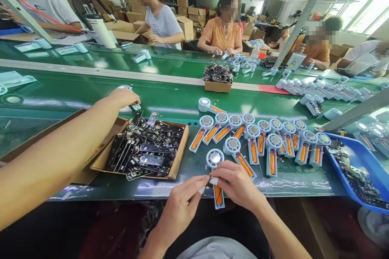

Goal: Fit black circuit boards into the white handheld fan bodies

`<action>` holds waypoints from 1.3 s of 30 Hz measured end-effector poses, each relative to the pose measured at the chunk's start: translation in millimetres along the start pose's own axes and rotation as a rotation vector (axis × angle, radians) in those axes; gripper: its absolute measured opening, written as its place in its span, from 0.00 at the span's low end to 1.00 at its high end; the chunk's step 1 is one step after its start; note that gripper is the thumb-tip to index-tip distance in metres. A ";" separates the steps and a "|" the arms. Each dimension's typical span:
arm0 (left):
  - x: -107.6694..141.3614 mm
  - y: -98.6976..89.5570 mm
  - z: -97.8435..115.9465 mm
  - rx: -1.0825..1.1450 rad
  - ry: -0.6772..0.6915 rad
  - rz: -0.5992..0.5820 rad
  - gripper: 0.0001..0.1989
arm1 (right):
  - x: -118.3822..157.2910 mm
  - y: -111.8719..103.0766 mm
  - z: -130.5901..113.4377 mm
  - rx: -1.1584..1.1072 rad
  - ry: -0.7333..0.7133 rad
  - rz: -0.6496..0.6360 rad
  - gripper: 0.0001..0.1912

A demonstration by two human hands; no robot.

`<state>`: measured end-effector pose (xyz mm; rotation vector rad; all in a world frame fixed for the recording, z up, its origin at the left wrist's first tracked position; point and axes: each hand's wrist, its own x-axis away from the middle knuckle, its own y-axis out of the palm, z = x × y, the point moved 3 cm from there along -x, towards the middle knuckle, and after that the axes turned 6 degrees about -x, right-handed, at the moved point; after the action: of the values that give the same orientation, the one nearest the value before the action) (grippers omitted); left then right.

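Note:
At the table's front edge lies a light-blue handheld fan unit (pixel 219 197) with a round head and an orange battery in its handle. Over its neck, my left hand (pixel 184 202) and my right hand (pixel 238 182) meet, fingertips pinched together on something small, perhaps a wire end or connector; white covers wrap some fingertips. The fan head shows just behind the fingers. Several similar fan units (pixel 253 149) with red wires lie behind and to the right of my hands.
A cardboard box of black circuit boards (pixel 182 145) sits left of my hands. Another person's arm (pixel 73 141) reaches across at the left. A blue tray (pixel 337 162) stands right; a small board box (pixel 217 86) and co-workers are beyond the green belt (pixel 170 99).

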<state>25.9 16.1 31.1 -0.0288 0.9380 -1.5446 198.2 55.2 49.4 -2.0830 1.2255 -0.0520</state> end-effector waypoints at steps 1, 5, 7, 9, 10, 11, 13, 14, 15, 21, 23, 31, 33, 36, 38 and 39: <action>0.4 0.9 0.6 0.000 -0.011 0.000 0.20 | 0.3 1.1 -0.3 -0.011 0.031 0.014 0.11; 10.2 3.9 7.8 0.047 -0.139 -0.041 0.18 | 7.9 0.6 -0.8 -0.207 0.304 0.017 0.10; 17.9 6.4 10.8 0.128 -0.234 -0.098 0.19 | 14.5 0.0 0.2 -0.394 0.425 0.000 0.12; 22.9 10.7 8.8 0.210 -0.365 -0.097 0.21 | 19.5 0.1 3.4 -0.578 0.495 0.040 0.15; 23.4 13.8 5.7 0.233 -0.441 -0.060 0.20 | 21.0 0.9 6.2 -0.661 0.518 0.076 0.15; 22.6 17.9 1.6 0.245 -0.513 -0.015 0.19 | 21.7 2.1 9.6 -0.742 0.537 0.117 0.15; 17.0 28.5 -6.5 0.271 -0.620 0.036 0.16 | 21.2 6.1 15.9 -0.903 0.546 0.173 0.13; 12.9 34.9 -9.8 0.306 -0.661 0.011 0.18 | 20.6 8.6 18.2 -0.972 0.537 0.178 0.12; 8.3 40.8 -12.1 0.356 -0.692 -0.040 0.19 | 20.1 10.7 19.5 -1.025 0.524 0.177 0.12; -8.7 49.5 -8.8 0.882 -0.768 -0.248 0.19 | 26.7 20.0 10.1 -1.102 0.445 0.057 0.13; -6.4 49.8 -7.2 1.015 -0.838 -0.212 0.23 | 30.0 19.5 6.5 -1.103 0.424 0.091 0.14; 3.9 53.3 1.6 0.837 -0.733 -0.017 0.20 | 41.2 -0.1 11.5 -0.775 0.471 0.368 0.17; 3.6 52.0 2.7 0.777 -0.730 0.025 0.20 | 44.6 -7.5 8.8 -0.455 0.451 0.383 0.14; 1.1 49.5 4.3 0.721 -0.746 0.094 0.19 | 45.9 -15.8 -6.1 0.134 0.376 0.250 0.10; -1.4 48.4 6.4 0.705 -0.746 0.118 0.17 | 44.3 -17.1 -19.7 0.412 0.332 0.043 0.10; -2.9 48.2 7.7 0.709 -0.742 0.120 0.15 | 43.1 -16.9 -26.9 0.489 0.302 -0.067 0.09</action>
<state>70.2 19.1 10.5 -0.0351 -0.2031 -1.5042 224.6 11.9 66.3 -1.7200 1.1692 -0.6524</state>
